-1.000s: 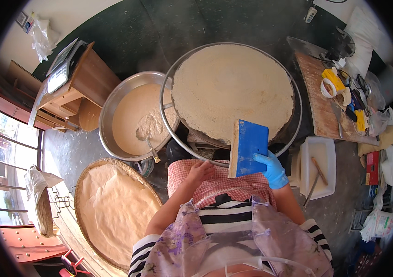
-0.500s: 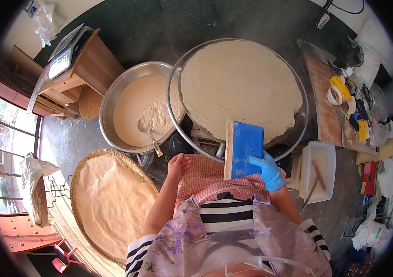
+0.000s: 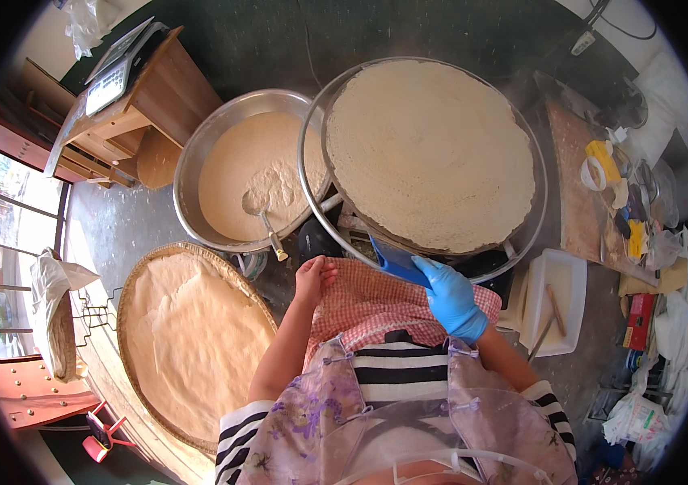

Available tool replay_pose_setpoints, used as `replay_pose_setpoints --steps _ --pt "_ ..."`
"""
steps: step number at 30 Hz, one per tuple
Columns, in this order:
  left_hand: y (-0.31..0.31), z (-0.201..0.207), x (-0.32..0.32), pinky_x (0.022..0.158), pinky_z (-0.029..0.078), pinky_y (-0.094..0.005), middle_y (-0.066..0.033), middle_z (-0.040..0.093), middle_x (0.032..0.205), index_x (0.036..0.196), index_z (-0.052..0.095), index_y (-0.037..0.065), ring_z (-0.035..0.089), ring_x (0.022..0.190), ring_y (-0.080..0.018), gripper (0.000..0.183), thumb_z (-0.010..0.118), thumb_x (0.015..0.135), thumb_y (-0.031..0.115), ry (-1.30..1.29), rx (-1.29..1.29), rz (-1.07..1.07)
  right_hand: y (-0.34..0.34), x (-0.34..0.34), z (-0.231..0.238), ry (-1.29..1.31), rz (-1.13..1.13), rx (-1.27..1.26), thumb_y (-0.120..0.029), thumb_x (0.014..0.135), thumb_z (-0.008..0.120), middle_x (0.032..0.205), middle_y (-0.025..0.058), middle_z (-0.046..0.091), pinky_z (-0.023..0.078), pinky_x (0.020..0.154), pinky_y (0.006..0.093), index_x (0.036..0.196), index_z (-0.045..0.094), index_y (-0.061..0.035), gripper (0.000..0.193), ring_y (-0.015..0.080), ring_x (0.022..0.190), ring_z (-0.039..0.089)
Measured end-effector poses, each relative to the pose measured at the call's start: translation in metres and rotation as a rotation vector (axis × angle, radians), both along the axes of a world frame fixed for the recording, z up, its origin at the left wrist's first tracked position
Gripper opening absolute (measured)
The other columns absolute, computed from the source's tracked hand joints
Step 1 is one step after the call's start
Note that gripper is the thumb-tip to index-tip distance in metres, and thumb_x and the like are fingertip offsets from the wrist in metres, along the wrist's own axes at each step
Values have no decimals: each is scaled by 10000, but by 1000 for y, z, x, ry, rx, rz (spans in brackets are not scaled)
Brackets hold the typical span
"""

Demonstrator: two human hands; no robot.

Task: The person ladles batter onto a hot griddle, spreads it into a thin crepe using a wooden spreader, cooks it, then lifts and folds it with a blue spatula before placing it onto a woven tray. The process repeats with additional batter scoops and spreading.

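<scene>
In my blue-gloved right hand [image 3: 453, 299] is a flat blue scraper [image 3: 399, 263], tilted so that it shows nearly edge-on. It sits by the near rim of a big round griddle [image 3: 429, 158], whose top is covered with a thin, pale layer of batter. My bare left hand [image 3: 314, 279] hangs over the checked apron with its fingers curled in, and no object shows in it. Left of the griddle stands a wide metal basin [image 3: 190, 190] of beige batter. A ladle [image 3: 267, 226] rests in it, its handle toward me.
A metal ring [image 3: 305, 153] surrounds the griddle. At lower left lies a round woven tray [image 3: 190, 347] stacked with thin pancakes. A white plastic tub [image 3: 574, 303] with sticks in it stands at right, near a cluttered board [image 3: 574, 186]. Wooden furniture [image 3: 170, 89] stands at far left.
My right hand has turned the scraper from face-up to nearly edge-on and moved slightly left. The batter layer's ragged near-right edge now looks rounder. My left hand stays curled.
</scene>
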State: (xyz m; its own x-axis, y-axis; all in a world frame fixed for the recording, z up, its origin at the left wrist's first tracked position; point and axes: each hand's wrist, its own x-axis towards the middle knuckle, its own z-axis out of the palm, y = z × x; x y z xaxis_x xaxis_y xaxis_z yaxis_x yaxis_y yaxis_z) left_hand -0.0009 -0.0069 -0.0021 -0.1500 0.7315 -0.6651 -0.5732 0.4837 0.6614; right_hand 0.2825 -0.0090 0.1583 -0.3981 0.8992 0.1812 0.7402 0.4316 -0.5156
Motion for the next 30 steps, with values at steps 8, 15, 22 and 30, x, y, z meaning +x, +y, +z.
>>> replay_pose_setpoints --steps 8,15,22,30 --pt "2 -2 1 510 512 -240 -81 616 784 963 538 34 621 623 -159 189 552 876 201 25 -29 -7 12 -35 -17 -199 116 64 -17 762 464 1096 179 559 461 822 369 1166 501 0 406 313 938 569" --pt "15 0 1 598 522 -288 -93 614 851 1052 510 28 627 733 -174 245 527 888 209 -115 -97 -45 45 -71 -28 -263 59 -2 -47 786 464 1027 173 574 462 804 371 1113 520 3 336 301 894 579" --pt "98 2 -17 621 488 -272 -58 599 854 1065 524 52 597 731 -168 243 499 902 231 -2 108 -51 87 -109 -41 -279 -15 163 -102 825 479 905 144 588 471 727 375 984 557 -29 191 285 803 585" --pt "34 -35 68 538 443 -248 -64 587 737 901 527 29 558 640 -152 197 508 899 225 -144 163 -82 103 -116 -39 -268 -2 81 -144 857 447 841 153 577 472 665 393 928 543 -34 163 289 764 581"
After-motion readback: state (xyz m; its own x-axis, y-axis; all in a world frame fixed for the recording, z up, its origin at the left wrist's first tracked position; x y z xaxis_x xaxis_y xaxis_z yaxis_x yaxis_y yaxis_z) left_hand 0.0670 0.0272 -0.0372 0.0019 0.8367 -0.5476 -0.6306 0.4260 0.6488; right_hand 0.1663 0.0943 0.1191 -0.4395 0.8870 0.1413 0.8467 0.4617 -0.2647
